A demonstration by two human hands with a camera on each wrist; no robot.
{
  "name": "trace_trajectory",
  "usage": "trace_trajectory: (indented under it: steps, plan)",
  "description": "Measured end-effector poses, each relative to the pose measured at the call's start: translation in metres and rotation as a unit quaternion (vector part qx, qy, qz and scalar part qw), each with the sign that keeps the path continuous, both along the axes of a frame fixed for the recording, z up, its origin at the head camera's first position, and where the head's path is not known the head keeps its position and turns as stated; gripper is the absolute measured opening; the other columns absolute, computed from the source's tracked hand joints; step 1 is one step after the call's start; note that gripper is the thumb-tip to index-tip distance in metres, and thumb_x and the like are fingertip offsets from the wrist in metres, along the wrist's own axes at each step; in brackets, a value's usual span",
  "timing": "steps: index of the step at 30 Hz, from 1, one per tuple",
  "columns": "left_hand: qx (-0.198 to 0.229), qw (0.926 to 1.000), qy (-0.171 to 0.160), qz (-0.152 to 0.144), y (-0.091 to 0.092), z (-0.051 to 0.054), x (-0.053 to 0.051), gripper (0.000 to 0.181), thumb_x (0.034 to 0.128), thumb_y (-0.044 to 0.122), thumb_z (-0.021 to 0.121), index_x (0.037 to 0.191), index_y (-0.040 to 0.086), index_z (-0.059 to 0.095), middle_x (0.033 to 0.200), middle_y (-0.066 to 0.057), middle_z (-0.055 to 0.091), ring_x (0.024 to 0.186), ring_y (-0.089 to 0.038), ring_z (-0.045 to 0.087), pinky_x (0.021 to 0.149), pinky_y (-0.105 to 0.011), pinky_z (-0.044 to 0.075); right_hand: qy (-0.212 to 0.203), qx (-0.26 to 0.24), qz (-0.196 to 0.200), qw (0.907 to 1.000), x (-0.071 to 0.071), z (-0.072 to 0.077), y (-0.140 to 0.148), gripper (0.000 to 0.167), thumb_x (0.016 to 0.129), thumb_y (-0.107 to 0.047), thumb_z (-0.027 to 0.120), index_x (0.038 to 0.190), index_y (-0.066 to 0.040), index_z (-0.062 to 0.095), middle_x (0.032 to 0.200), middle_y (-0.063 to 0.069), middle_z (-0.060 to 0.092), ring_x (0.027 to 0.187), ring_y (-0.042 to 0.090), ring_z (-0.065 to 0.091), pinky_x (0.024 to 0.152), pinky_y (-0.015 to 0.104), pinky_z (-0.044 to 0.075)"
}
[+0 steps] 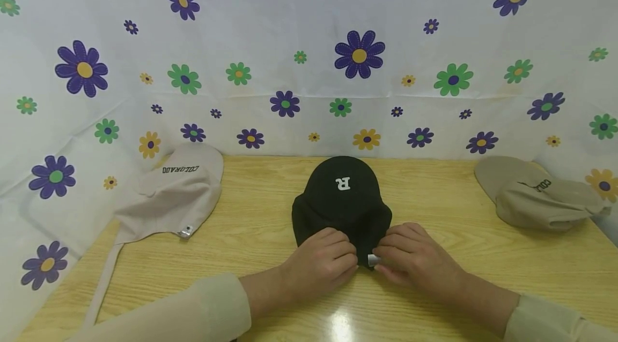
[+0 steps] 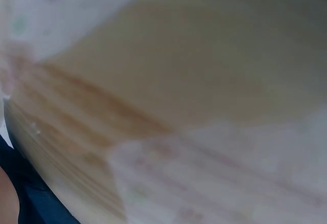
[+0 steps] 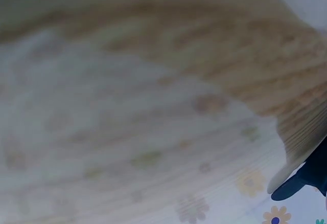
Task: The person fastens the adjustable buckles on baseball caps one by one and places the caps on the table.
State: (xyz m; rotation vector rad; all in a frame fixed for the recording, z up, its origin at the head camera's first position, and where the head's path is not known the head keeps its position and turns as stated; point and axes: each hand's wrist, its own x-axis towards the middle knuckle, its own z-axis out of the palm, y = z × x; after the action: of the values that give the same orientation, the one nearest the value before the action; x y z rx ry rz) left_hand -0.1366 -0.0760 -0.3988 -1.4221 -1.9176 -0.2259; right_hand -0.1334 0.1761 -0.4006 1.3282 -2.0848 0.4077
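A black baseball cap (image 1: 341, 197) with a white letter R lies mid-table in the head view, its brim pointing to the back. On its near left edge, the left hand (image 1: 321, 259) grips the fabric with bent fingers. The right hand (image 1: 417, 256) pinches the near right edge, beside a small silver buckle (image 1: 373, 260). The hands are a short gap apart, and their fingertips are partly hidden. Both wrist views are blurred and show neither the cap nor the fingers clearly.
A pale pink cap (image 1: 178, 191) marked COLORADO lies at the left, its strap (image 1: 103, 283) trailing forward. At the right sits a khaki cap (image 1: 536, 197). Both lie on the wooden table (image 1: 260, 197), with a flowered cloth (image 1: 299, 20) hanging behind.
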Motion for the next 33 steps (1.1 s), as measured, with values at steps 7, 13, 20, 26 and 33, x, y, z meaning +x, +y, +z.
trace_trajectory:
  steps: [7, 13, 20, 26, 33]
  plan:
    - [0.006, 1.0, 0.004, -0.002, 0.0009, -0.0003, -0.0002, 0.005, 0.0827, 0.014, 0.076, 0.082, 0.016, 0.072, 0.086, 0.006, 0.07, 0.085, -0.01, 0.063, 0.084, -0.023, 0.051, -0.005, 0.001, -0.002, 1.0, 0.0003, 0.0001, 0.0003, 0.028, 0.1, -0.036, 0.058, 0.094, -0.014, 0.075, 0.092, -0.004, 0.07, 0.093, 0.016, 0.061, 0.087, 0.031, 0.044]
    - [0.005, 1.0, 0.005, 0.001, 0.0017, -0.0005, -0.0001, 0.004, 0.0834, 0.015, 0.076, 0.082, 0.016, 0.072, 0.087, 0.006, 0.07, 0.085, -0.01, 0.063, 0.084, -0.023, 0.051, -0.008, 0.003, -0.003, 1.0, 0.0002, 0.0, 0.0004, 0.029, 0.1, -0.037, 0.058, 0.094, -0.014, 0.075, 0.093, -0.004, 0.07, 0.093, 0.016, 0.062, 0.087, 0.031, 0.044]
    - [0.003, 1.0, 0.004, 0.005, 0.0021, -0.0006, 0.0002, 0.005, 0.0837, 0.015, 0.076, 0.082, 0.017, 0.072, 0.087, 0.007, 0.07, 0.085, -0.01, 0.063, 0.083, -0.023, 0.051, -0.015, 0.009, -0.009, 0.9998, 0.0011, -0.0003, 0.0006, 0.029, 0.1, -0.038, 0.058, 0.094, -0.015, 0.075, 0.093, -0.005, 0.07, 0.094, 0.015, 0.061, 0.088, 0.03, 0.043]
    - [0.0, 1.0, 0.001, 0.008, 0.0024, -0.0006, 0.0002, 0.005, 0.0846, 0.017, 0.076, 0.083, 0.017, 0.072, 0.087, 0.007, 0.069, 0.086, -0.01, 0.063, 0.084, -0.023, 0.05, -0.015, 0.009, -0.011, 0.9998, 0.0006, -0.0007, 0.0004, 0.028, 0.1, -0.038, 0.058, 0.094, -0.015, 0.075, 0.093, -0.005, 0.07, 0.094, 0.015, 0.061, 0.087, 0.03, 0.043]
    - [0.002, 1.0, -0.002, 0.008, 0.0042, -0.0011, 0.0006, 0.005, 0.0842, 0.017, 0.077, 0.083, 0.017, 0.072, 0.088, 0.007, 0.069, 0.086, -0.01, 0.062, 0.084, -0.023, 0.05, -0.015, 0.009, -0.014, 0.9997, 0.0007, -0.0009, -0.0002, 0.03, 0.1, -0.038, 0.056, 0.093, -0.015, 0.075, 0.092, -0.005, 0.07, 0.093, 0.015, 0.061, 0.087, 0.03, 0.043]
